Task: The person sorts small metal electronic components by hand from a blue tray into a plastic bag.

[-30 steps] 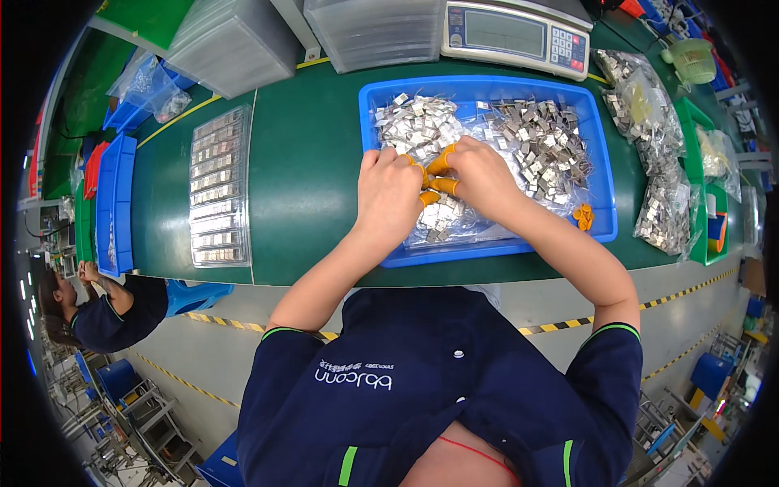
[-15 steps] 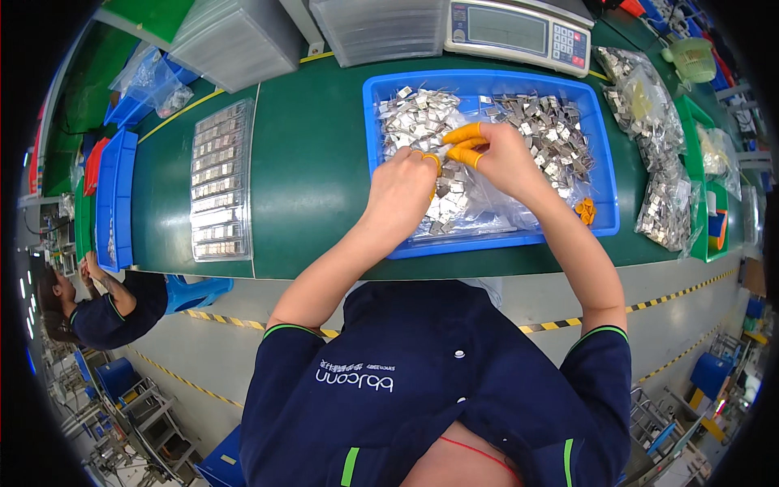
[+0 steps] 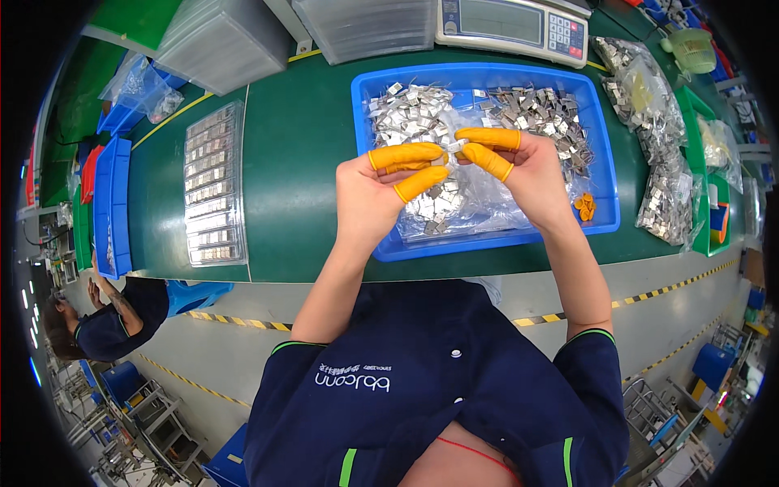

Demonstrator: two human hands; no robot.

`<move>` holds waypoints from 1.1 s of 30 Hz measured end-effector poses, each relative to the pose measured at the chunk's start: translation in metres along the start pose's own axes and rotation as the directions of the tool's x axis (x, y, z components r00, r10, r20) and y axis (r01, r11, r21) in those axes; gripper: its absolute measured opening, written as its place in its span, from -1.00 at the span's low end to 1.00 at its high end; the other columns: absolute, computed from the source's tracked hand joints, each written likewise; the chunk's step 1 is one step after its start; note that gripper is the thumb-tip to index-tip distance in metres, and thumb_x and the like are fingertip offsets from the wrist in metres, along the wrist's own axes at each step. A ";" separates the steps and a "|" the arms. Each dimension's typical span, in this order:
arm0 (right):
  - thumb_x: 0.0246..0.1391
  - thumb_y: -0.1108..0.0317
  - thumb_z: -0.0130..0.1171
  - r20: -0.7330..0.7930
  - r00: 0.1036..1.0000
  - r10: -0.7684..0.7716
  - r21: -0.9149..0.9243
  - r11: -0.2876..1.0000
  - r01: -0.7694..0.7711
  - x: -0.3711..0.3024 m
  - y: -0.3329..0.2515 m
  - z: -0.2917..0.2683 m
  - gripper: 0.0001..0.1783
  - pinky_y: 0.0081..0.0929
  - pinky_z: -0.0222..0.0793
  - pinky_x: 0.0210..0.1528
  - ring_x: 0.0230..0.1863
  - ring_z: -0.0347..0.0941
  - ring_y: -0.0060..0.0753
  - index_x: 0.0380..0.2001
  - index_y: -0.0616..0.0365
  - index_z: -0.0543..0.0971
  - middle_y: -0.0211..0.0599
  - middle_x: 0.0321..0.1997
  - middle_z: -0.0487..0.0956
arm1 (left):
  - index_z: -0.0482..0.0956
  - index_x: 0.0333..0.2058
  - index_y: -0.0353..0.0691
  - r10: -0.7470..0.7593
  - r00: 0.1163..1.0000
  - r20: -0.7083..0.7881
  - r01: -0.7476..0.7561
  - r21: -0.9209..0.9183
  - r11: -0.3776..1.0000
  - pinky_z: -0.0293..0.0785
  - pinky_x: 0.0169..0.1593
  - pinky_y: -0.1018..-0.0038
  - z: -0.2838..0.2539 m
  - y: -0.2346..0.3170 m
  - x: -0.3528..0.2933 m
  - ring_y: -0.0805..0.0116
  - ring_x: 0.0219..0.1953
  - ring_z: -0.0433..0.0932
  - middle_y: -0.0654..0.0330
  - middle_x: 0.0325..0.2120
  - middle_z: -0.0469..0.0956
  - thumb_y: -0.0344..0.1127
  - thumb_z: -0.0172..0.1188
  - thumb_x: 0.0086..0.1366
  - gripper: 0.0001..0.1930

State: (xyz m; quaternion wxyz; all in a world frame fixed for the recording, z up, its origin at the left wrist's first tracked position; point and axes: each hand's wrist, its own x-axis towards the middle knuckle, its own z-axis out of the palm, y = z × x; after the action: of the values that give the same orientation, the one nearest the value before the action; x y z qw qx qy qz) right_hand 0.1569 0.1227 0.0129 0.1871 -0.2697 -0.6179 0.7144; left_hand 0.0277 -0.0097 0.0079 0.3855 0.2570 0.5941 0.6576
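My left hand [image 3: 377, 188] and my right hand [image 3: 523, 166] meet over a blue tray [image 3: 487, 243], yellow finger cots on their thumbs and fingertips. Both are closed in a pinch, tip to tip, around a small silvery metal part [image 3: 454, 148]; its exact shape is partly hidden by the fingers. Below them, a heap of shiny small metal parts [image 3: 406, 114] fills the tray's left side. A darker-looking heap of metal parts with thin leads [image 3: 540, 118] lies on the right. Clear plastic bagging [image 3: 487, 207] lies between the heaps.
A clear compartment tray [image 3: 214, 187] with rows of parts lies left on the green table. Spare yellow finger cots [image 3: 584, 207] sit in the blue tray's corner. Behind it stand a scale [image 3: 511, 28] and clear boxes [image 3: 365, 28]; bagged parts [image 3: 661, 146] lie right. A co-worker [image 3: 109, 316] is at far left.
My left hand has turned and opened outward, so its yellow-covered fingers now show. The small part between both hands has come into sight. The view has shifted slightly.
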 end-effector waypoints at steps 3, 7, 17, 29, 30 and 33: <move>0.00 0.53 0.15 0.029 0.993 -0.115 -0.132 0.984 0.118 -0.003 -0.001 -0.005 -0.78 -0.57 0.40 -0.07 -0.19 0.51 -0.44 -0.23 0.34 0.54 -0.22 -0.23 0.58 | 0.51 -0.27 -0.46 0.131 0.991 -0.016 -0.132 -0.033 0.991 0.53 -0.17 0.51 0.004 -0.010 0.004 0.31 -0.30 0.58 0.01 -0.35 0.57 -0.61 0.26 0.00 -0.74; -0.01 0.52 0.17 -0.031 0.987 -0.157 -0.145 0.978 0.151 -0.006 -0.001 -0.002 -0.79 -0.56 0.39 -0.07 -0.20 0.51 -0.45 -0.25 0.33 0.55 -0.23 -0.24 0.58 | 0.50 -0.29 -0.46 0.084 0.994 -0.069 -0.083 0.025 0.996 0.52 -0.13 0.49 0.008 -0.006 0.005 0.31 -0.27 0.57 0.02 -0.34 0.56 -0.64 0.26 -0.02 -0.74; -0.11 0.44 0.25 0.068 0.907 -0.416 -0.539 0.750 0.385 -0.009 -0.011 -0.003 -0.87 -0.21 0.08 0.22 -0.27 0.52 -0.48 -0.40 0.18 0.61 -0.36 -0.38 0.62 | 0.59 -0.31 -0.40 0.131 0.991 -0.002 -0.130 -0.108 0.986 0.50 -0.21 0.58 0.007 -0.015 0.002 0.43 -0.34 0.57 0.12 -0.34 0.59 -0.55 0.30 -0.02 -0.77; -0.23 0.45 0.33 0.150 0.917 -0.371 -0.503 0.770 0.393 -0.018 -0.019 -0.013 -0.84 -0.28 0.22 0.11 -0.31 0.52 -0.42 -0.48 0.20 0.57 -0.35 -0.43 0.60 | 0.44 -0.26 -0.41 0.283 0.953 0.106 -0.291 0.071 0.954 0.47 -0.11 0.46 0.005 -0.001 0.002 0.34 -0.26 0.55 0.12 -0.33 0.54 -0.62 0.33 -0.11 -0.63; -0.25 0.47 0.35 0.172 0.941 -0.291 -0.401 0.852 0.337 -0.017 -0.018 -0.016 -0.80 -0.33 0.28 0.07 -0.29 0.52 -0.43 -0.47 0.24 0.56 -0.31 -0.41 0.59 | 0.43 -0.28 -0.40 0.280 0.941 0.190 -0.298 0.074 0.952 0.47 -0.11 0.46 0.003 0.004 0.002 0.35 -0.27 0.55 0.13 -0.34 0.53 -0.61 0.34 -0.12 -0.62; -0.26 0.49 0.36 0.195 0.973 -0.120 0.105 0.989 0.101 -0.011 -0.018 -0.015 -0.72 -0.46 0.36 -0.04 -0.26 0.52 -0.42 -0.41 0.29 0.51 -0.23 -0.35 0.57 | 0.43 -0.30 -0.37 0.218 0.912 0.348 -0.256 0.065 0.965 0.47 -0.13 0.48 0.002 0.023 0.009 0.38 -0.27 0.55 0.17 -0.36 0.53 -0.61 0.36 -0.14 -0.62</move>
State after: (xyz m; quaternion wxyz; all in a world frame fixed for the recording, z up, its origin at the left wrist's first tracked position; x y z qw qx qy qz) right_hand 0.1734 0.1307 0.0310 0.1758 -0.1522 -0.6134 0.7548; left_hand 0.0193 -0.0011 0.0297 0.3844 0.4569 0.5184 0.6121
